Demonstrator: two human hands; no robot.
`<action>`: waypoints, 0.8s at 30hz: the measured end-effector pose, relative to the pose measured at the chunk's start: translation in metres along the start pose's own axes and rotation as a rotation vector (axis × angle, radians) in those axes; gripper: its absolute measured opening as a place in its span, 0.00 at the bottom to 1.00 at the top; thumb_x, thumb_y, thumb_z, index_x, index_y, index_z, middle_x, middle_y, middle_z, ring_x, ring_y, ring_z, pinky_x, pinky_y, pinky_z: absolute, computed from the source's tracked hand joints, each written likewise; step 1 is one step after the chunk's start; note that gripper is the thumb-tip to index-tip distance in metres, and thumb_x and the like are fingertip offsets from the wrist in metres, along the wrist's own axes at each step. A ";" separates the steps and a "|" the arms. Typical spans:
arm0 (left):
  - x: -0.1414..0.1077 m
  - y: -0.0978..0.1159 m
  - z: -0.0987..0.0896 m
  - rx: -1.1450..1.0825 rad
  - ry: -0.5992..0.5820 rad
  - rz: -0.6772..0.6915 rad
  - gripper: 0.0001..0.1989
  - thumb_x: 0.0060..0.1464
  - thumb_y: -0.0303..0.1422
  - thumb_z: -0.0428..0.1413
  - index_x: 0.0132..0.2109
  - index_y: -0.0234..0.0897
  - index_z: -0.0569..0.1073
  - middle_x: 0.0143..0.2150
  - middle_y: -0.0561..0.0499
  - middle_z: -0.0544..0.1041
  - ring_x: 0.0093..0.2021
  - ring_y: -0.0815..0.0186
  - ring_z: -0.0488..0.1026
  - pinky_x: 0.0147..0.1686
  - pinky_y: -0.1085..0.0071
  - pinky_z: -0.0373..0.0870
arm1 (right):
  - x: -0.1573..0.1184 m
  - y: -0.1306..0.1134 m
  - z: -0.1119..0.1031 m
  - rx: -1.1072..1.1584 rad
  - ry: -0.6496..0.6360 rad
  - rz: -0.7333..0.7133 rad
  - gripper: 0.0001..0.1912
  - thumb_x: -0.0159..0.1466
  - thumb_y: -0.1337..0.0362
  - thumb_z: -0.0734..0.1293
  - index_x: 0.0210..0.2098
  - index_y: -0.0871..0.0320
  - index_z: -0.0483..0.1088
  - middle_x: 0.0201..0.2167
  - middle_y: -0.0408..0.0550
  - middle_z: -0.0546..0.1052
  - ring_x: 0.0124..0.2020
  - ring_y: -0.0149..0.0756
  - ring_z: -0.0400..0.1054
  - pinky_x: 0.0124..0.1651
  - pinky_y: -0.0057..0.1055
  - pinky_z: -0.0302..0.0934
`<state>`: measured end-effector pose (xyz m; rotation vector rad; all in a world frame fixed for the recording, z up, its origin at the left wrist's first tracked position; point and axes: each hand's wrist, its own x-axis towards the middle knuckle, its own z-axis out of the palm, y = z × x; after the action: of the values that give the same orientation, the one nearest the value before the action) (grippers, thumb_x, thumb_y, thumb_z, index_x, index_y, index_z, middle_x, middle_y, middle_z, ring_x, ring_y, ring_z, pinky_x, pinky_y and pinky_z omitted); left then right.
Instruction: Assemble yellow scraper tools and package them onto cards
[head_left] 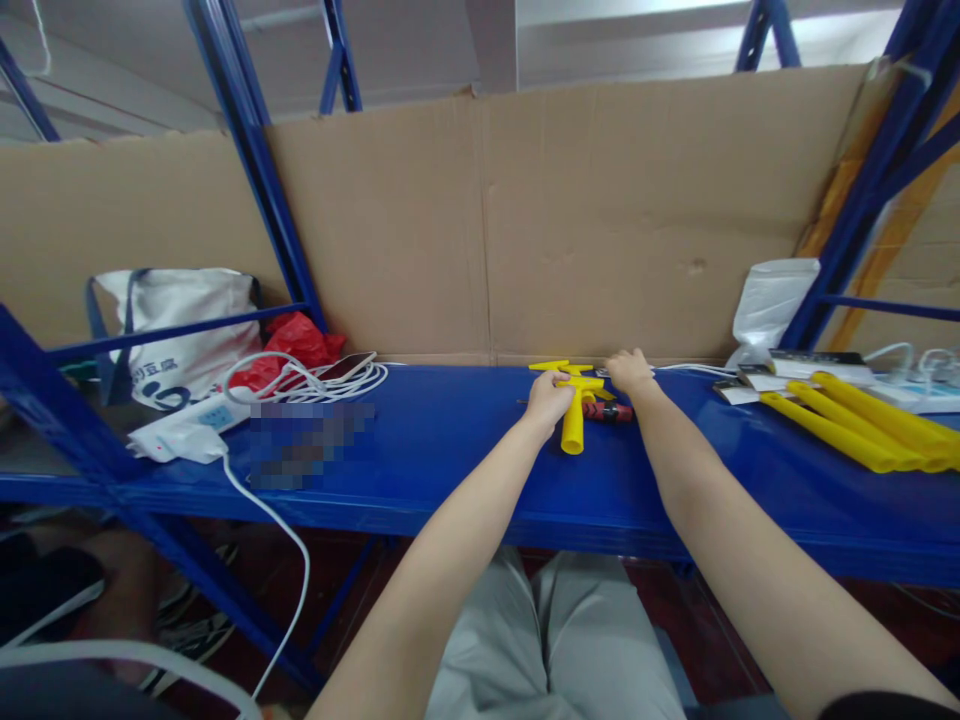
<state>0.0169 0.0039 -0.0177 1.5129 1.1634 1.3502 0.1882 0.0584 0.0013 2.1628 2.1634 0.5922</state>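
Note:
My left hand is closed on the crossbar end of a yellow T-shaped handle, whose hollow tube points toward me. Behind it lies another yellow piece. My right hand reaches down at the back of the blue shelf, its fingers curled; what they touch is hidden. Just left of my right wrist lies a red and black screwdriver, partly behind the yellow handle.
Yellow tubes and small boxes lie at the right. A white power strip, coiled white cable, red plastic bag and cloth bag are at the left. Cardboard walls the back of the blue shelf.

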 end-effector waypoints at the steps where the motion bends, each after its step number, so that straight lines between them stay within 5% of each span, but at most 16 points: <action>1: -0.001 0.001 0.000 -0.001 -0.002 0.002 0.14 0.43 0.17 0.52 0.37 0.33 0.74 0.45 0.44 0.77 0.46 0.63 0.73 0.45 0.70 0.69 | -0.001 0.001 0.000 -0.015 0.006 -0.003 0.20 0.61 0.77 0.54 0.44 0.64 0.73 0.46 0.62 0.75 0.52 0.44 0.63 0.53 0.40 0.49; 7: -0.001 0.003 -0.001 -0.004 0.004 -0.016 0.14 0.43 0.17 0.52 0.38 0.33 0.74 0.46 0.43 0.77 0.45 0.63 0.74 0.43 0.71 0.70 | -0.007 0.007 -0.008 0.009 0.115 0.033 0.20 0.63 0.76 0.52 0.44 0.67 0.73 0.44 0.63 0.75 0.49 0.44 0.65 0.49 0.38 0.49; 12: 0.001 0.004 -0.001 -0.012 0.024 0.003 0.11 0.46 0.18 0.52 0.36 0.33 0.73 0.44 0.44 0.77 0.45 0.64 0.73 0.44 0.72 0.68 | -0.015 0.001 -0.040 0.108 0.383 0.117 0.21 0.66 0.68 0.50 0.43 0.65 0.73 0.41 0.61 0.75 0.44 0.45 0.65 0.45 0.37 0.49; 16: 0.003 0.009 -0.006 -0.093 0.044 0.000 0.04 0.54 0.28 0.52 0.35 0.35 0.72 0.42 0.46 0.78 0.45 0.64 0.73 0.44 0.71 0.68 | -0.033 -0.019 -0.065 0.188 0.574 -0.070 0.20 0.66 0.65 0.51 0.44 0.59 0.73 0.40 0.56 0.75 0.42 0.43 0.63 0.42 0.36 0.47; 19: 0.004 0.015 -0.011 -0.211 0.008 -0.025 0.10 0.58 0.37 0.49 0.36 0.35 0.71 0.41 0.46 0.78 0.43 0.64 0.74 0.42 0.71 0.68 | -0.051 -0.035 -0.067 0.235 0.647 -0.242 0.19 0.66 0.67 0.54 0.46 0.57 0.73 0.41 0.54 0.74 0.42 0.42 0.63 0.42 0.35 0.46; 24: 0.001 0.018 -0.013 -0.267 -0.023 -0.066 0.06 0.54 0.28 0.50 0.29 0.35 0.68 0.32 0.48 0.77 0.34 0.66 0.76 0.36 0.72 0.70 | -0.069 -0.044 -0.051 0.250 0.572 -0.439 0.17 0.66 0.66 0.56 0.46 0.56 0.74 0.41 0.54 0.74 0.43 0.41 0.63 0.42 0.35 0.48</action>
<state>0.0068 -0.0004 0.0016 1.2848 0.9667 1.3788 0.1341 -0.0193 0.0196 1.6399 3.0271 1.0436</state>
